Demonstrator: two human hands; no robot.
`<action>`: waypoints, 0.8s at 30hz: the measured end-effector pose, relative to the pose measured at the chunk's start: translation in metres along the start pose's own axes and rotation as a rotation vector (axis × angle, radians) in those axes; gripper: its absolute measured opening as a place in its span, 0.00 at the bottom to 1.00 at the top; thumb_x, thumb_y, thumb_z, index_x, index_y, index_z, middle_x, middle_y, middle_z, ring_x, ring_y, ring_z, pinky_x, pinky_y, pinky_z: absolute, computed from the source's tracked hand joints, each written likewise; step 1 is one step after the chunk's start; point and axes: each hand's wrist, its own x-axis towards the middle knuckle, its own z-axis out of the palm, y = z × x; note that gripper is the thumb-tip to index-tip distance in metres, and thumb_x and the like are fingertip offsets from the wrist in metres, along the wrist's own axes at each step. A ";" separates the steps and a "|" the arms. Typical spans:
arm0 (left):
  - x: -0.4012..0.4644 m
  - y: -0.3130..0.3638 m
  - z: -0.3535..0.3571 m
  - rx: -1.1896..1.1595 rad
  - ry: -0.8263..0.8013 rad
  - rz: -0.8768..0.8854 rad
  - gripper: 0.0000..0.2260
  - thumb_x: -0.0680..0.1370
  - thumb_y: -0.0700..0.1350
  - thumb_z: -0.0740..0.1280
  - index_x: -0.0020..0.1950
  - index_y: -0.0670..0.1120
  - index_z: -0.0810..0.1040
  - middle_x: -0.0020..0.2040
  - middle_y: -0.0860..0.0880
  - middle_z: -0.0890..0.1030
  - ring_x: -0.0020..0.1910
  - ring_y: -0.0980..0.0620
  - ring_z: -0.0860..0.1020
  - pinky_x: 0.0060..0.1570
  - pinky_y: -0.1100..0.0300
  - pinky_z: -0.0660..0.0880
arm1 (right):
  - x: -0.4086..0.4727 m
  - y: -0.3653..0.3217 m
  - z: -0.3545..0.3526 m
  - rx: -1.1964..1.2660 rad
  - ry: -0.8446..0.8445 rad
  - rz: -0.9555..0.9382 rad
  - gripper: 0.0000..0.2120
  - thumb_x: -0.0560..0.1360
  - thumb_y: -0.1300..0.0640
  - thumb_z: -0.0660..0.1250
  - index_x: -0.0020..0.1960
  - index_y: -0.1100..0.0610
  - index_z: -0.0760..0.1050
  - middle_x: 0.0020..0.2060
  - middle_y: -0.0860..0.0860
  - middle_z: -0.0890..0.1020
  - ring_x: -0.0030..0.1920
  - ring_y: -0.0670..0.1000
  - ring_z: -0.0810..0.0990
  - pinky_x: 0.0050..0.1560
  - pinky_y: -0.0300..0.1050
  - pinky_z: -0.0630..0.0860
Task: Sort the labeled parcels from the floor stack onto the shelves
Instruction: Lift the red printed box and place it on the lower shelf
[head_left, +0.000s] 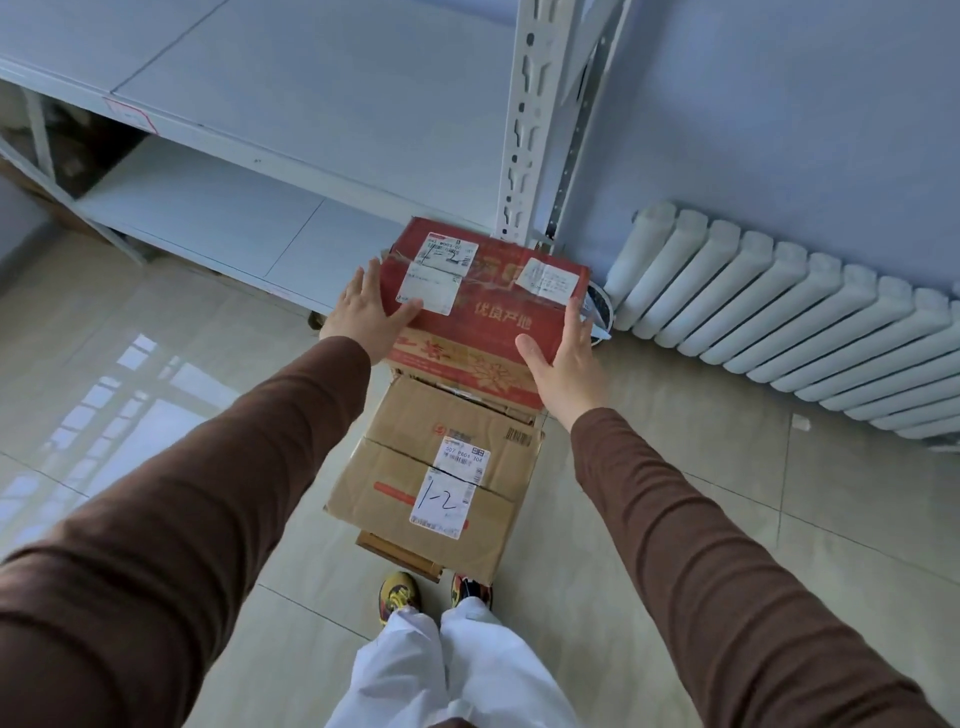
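Standing on glossy beige floor tiles (156, 374), facing white metal shelves (291, 104) at eleven o'clock. Clasping the red printed cardboard parcel (498, 306) at twelve o'clock, atop the stack: left hand (370, 312) pressing its left side with fingers straight, right hand (563, 364) flat along its right side. Resting below, at six o'clock, the brown cardboard box (447, 467) labeled "1-2". Lining the pale blue wall (779, 104) at two o'clock, a white ribbed radiator (805, 322).

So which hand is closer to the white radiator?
The right hand. It presses the red box's side facing the radiator. The left hand is on the box's far side, toward the shelves.
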 end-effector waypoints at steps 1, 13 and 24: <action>0.004 0.000 0.002 -0.029 -0.006 -0.019 0.41 0.80 0.68 0.60 0.84 0.50 0.47 0.81 0.43 0.61 0.77 0.40 0.66 0.74 0.41 0.67 | 0.003 0.001 0.002 0.026 0.000 0.012 0.45 0.79 0.31 0.57 0.83 0.46 0.35 0.83 0.58 0.46 0.80 0.61 0.60 0.74 0.58 0.68; -0.005 -0.015 -0.008 -0.168 0.097 -0.123 0.30 0.79 0.64 0.65 0.72 0.46 0.67 0.64 0.48 0.78 0.55 0.47 0.78 0.55 0.49 0.79 | -0.010 -0.015 0.024 0.201 0.099 -0.067 0.49 0.80 0.39 0.66 0.80 0.42 0.28 0.83 0.52 0.53 0.79 0.55 0.65 0.72 0.58 0.72; -0.075 -0.100 -0.099 -0.235 0.333 -0.237 0.26 0.79 0.61 0.67 0.70 0.47 0.69 0.60 0.50 0.78 0.52 0.49 0.79 0.52 0.51 0.79 | -0.045 -0.115 0.060 0.148 -0.046 -0.253 0.49 0.81 0.39 0.64 0.83 0.54 0.33 0.84 0.52 0.46 0.81 0.53 0.58 0.74 0.42 0.60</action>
